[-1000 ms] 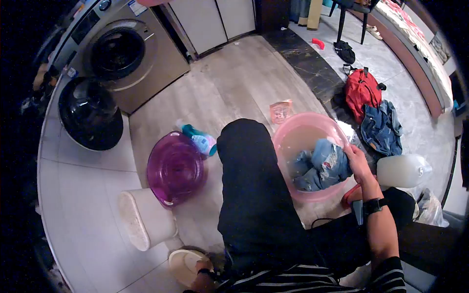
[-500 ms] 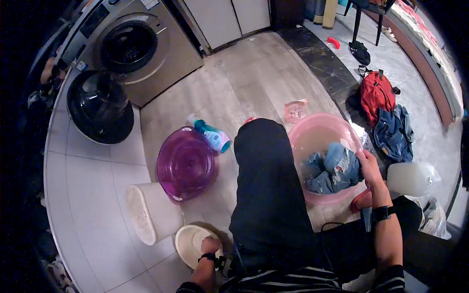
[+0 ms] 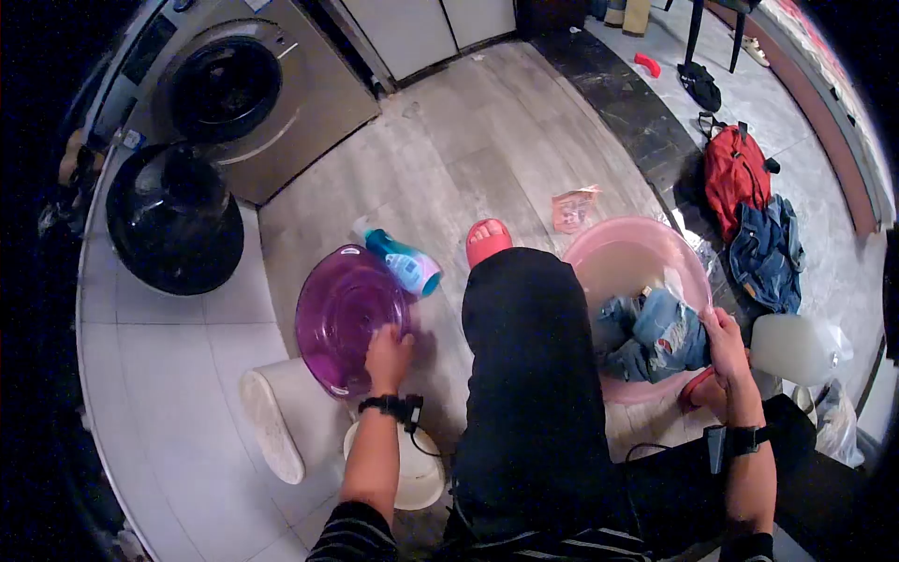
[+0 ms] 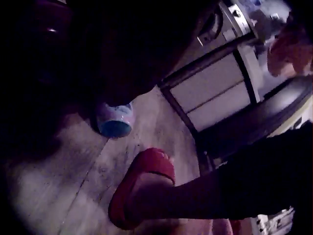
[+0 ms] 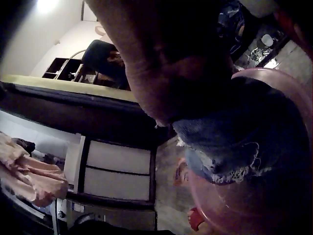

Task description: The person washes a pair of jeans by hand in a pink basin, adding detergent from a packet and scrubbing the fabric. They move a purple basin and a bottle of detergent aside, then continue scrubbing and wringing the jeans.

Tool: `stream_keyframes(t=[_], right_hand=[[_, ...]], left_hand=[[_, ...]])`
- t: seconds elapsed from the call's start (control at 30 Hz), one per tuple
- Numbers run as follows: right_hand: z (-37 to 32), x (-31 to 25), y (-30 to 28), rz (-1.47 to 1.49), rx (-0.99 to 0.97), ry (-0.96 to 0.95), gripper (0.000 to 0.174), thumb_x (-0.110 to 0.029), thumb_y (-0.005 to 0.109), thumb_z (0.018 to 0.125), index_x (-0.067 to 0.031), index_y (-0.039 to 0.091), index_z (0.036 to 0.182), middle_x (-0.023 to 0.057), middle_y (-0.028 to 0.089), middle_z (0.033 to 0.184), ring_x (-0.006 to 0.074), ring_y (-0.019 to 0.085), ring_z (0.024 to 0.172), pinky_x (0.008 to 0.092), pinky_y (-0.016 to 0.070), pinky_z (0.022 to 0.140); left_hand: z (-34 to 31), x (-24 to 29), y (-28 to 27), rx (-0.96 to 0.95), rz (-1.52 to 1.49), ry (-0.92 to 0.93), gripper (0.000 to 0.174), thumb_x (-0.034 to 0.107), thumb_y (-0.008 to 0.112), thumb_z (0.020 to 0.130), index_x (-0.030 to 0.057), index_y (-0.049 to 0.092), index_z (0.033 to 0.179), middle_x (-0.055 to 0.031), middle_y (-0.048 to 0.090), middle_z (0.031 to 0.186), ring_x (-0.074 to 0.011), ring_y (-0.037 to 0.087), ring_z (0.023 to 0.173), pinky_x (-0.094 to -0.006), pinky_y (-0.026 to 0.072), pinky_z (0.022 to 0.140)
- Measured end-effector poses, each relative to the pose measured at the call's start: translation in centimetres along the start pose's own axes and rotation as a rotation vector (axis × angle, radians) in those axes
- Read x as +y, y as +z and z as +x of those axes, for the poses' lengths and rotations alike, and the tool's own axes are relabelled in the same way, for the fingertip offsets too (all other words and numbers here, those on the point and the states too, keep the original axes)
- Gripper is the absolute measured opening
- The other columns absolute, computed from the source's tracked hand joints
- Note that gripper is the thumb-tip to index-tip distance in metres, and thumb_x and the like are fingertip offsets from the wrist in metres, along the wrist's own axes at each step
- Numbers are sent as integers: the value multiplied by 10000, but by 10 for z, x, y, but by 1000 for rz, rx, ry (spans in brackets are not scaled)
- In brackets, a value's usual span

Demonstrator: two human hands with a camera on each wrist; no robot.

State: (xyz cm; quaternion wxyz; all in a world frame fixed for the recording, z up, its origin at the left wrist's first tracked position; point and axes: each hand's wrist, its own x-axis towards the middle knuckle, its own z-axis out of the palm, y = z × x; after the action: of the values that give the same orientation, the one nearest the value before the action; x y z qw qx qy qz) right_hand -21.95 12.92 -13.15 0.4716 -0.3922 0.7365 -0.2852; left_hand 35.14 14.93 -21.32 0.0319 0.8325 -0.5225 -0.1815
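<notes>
My left hand [image 3: 389, 356] hangs over the near right side of the purple basin [image 3: 323, 304]; I cannot tell whether its fingers hold the rim. The left wrist view is too dark around that hand. At the right rim of a pink basin [image 3: 640, 228], my right hand [image 3: 727, 342] grips ripped blue jeans [image 3: 663, 330], which lie partly in cloudy water. Frayed denim [image 5: 220, 166] runs from under that hand in the right wrist view. A small cream basin [image 3: 421, 473] sits below the left forearm.
A blue-green bottle [image 3: 403, 262] lies beside the purple basin. Left of that basin is a whitish bin [image 3: 281, 421]. A washing machine [image 3: 309, 103] stands behind. To the right are a red backpack [image 3: 737, 173], denim clothing [image 3: 768, 258] and a plastic jug [image 3: 796, 347].
My left hand has come up out of the cream basin and forward to the purple one. The right hand stays at the pink basin's rim with the jeans. A red slipper now shows beyond the knee.
</notes>
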Motion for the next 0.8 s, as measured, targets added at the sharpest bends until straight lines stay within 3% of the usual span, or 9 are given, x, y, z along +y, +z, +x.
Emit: stream_keyframes(t=[0.1, 0.43, 0.5, 0.57, 0.63, 0.7, 0.8], right_hand=[[-8, -15, 4, 18, 1, -27, 373, -356, 515, 948, 0, 601, 1016, 8, 600, 874, 98, 507, 793, 248, 423, 741], [-6, -17, 6, 131, -8, 32, 320, -304, 521, 953, 0, 611, 995, -5, 599, 874, 82, 510, 783, 242, 434, 722], [-6, -15, 4, 87, -5, 20, 323, -305, 523, 952, 3, 619, 977, -4, 599, 864, 80, 507, 784, 240, 433, 725], [-5, -9, 5, 80, 24, -1, 329, -310, 522, 952, 2, 626, 952, -10, 594, 848, 79, 500, 779, 244, 433, 719], [-3, -3, 3, 61, 22, -14, 330, -313, 521, 952, 0, 625, 953, -13, 592, 848, 79, 498, 777, 245, 432, 717], [-3, -6, 4, 106, 0, 12, 331, -315, 521, 951, -1, 625, 956, -14, 592, 849, 82, 499, 775, 248, 432, 717], [-3, -4, 4, 154, -21, 22, 338, -321, 520, 951, -1, 626, 971, -10, 594, 855, 87, 500, 771, 251, 433, 719]], left_hand=[[32, 1, 23, -44, 157, 52, 410, 320, 691, 741, 91, 558, 1054, -169, 596, 1105, -404, 571, 1004, -502, 473, 824], [47, -9, 28, -205, 289, -37, 286, 265, 558, 800, 44, 574, 981, -198, 639, 996, -411, 608, 894, -517, 480, 778], [56, -18, 19, 51, 223, 2, 273, 254, 550, 807, 37, 591, 967, -208, 643, 952, -406, 612, 876, -504, 487, 766], [65, -21, -12, 184, 233, -50, 259, 224, 552, 817, 25, 605, 973, -224, 639, 917, -407, 610, 869, -497, 483, 766], [77, -27, -54, 267, 179, 10, 234, 199, 553, 830, 11, 618, 953, -237, 632, 910, -420, 605, 862, -502, 474, 757], [103, -49, -90, 272, 201, -63, 207, 182, 557, 834, -2, 625, 899, -263, 618, 912, -436, 595, 862, -509, 465, 738], [172, -155, -115, 354, -57, -145, 236, 188, 550, 857, -33, 622, 898, -240, 631, 909, -390, 612, 837, -471, 466, 728]])
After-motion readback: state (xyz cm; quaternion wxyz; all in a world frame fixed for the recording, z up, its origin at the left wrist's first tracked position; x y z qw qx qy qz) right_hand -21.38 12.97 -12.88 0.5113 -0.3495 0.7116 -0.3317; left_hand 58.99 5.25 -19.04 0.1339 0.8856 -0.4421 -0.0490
